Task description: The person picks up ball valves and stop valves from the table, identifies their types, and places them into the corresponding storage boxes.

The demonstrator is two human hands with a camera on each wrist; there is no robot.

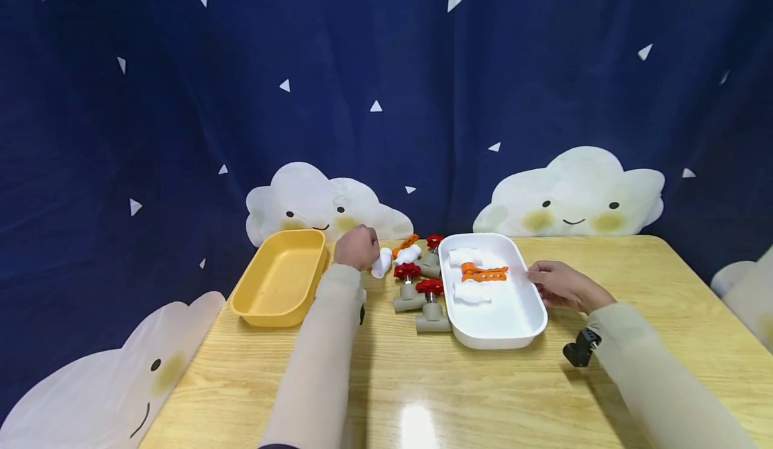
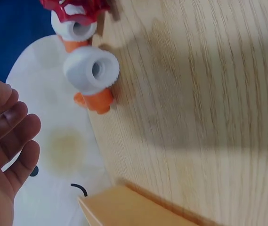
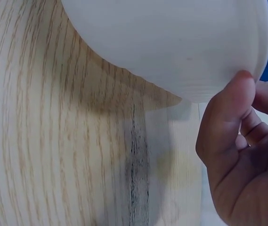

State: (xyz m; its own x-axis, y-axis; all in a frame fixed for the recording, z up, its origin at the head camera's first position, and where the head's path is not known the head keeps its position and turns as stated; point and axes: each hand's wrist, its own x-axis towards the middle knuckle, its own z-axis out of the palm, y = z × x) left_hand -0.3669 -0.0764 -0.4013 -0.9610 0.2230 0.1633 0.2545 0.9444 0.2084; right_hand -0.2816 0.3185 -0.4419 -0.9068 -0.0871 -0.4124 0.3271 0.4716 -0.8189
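I note a navy curtain [image 1: 386,53], white triangles [image 1: 453,3] and smiling clouds [image 1: 574,190] across it, behind a wood-grain table [image 1: 483,395].

A pale wood-grain table [image 1: 483,395] carries a yellow oblong tub [image 1: 280,278], a white oblong tub [image 1: 501,315], grey red-handled valves [image 1: 433,315] and white orange-handled valves [image 1: 408,254].

So both arms are stretched out toward the far side, long pale sleeves on each. Left arm [image 1: 320,368] runs almost straight from near to far and reaches a bit farther than the other one. Left hand [image 1: 357,246] is just kinda relaxed, fingers [image 2: 23,129] loosely curled. Right arm [image 1: 664,362] comes in from the near right corner, slanting left as it goes farther in. Right hand [image 1: 561,284] is pinching: thumb [image 3: 230,103] bent, the other fingers tucked in behind it.
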